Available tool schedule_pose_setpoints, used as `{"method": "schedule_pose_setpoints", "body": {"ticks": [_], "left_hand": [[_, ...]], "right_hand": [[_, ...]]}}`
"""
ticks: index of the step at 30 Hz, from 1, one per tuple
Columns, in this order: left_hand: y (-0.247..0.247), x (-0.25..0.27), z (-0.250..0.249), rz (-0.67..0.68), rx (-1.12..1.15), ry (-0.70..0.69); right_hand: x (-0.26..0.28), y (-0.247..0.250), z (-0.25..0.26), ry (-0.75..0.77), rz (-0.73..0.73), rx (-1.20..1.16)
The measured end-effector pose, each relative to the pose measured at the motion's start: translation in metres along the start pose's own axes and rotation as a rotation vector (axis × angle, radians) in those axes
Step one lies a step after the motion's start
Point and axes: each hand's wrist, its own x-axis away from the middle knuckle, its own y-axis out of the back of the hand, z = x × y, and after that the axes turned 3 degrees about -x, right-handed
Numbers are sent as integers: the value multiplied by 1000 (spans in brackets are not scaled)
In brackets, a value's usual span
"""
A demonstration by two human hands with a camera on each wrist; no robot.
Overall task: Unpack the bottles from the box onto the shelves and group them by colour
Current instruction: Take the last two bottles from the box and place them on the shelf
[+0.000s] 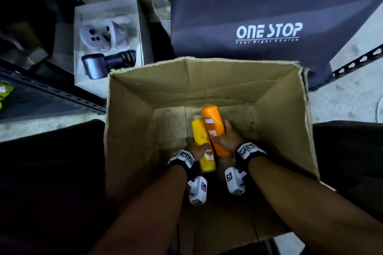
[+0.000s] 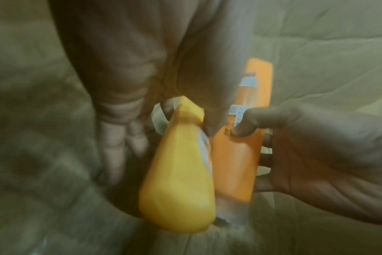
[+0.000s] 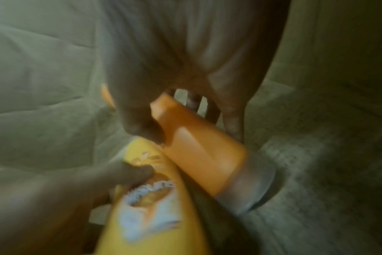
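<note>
Deep in the open cardboard box (image 1: pixel 132 122) two bottles lie side by side. My left hand (image 1: pixel 195 148) grips the yellow bottle (image 1: pixel 204 143); in the left wrist view the thumb and fingers wrap the yellow bottle (image 2: pixel 179 172). My right hand (image 1: pixel 227 137) grips the orange bottle (image 1: pixel 214 128), which has a white label. The right wrist view shows its fingers curled round the orange bottle (image 3: pixel 199 148), with the yellow bottle (image 3: pixel 150 207) alongside and a grey cap (image 3: pixel 251 186) at the orange bottle's end. The two bottles touch each other.
A dark "ONE STOP" bag (image 1: pixel 269 31) stands behind the box. A white carton (image 1: pixel 107 43) with controllers and a dark cylinder sits at the back left. Perforated metal shelf rails (image 1: pixel 51 91) run left and right (image 1: pixel 356 64). The box walls stand high around both wrists.
</note>
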Motion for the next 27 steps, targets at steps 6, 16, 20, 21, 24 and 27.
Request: {"method": "schedule_pose_setpoints", "body": {"ticks": [6,16,20,21,24,27], "left_hand": [[21,22,-16,-79,56,-9],[44,55,-44,-236,90,-133],[43,65,-63,-261,240,-214],[44,68,-67,-278,228,-238],[50,71,-70,-315,139,-293],[53,72,-66,-301,79,-345]], "right_hand": [[20,10,20,67,-52,6],[48,19,42,143,-130,-66],[50,21,47,152,-127,-38],[51,22,49,147,-124,-24],[53,22,51,133,-108,1],[53,23,53,114,-86,-8]]}}
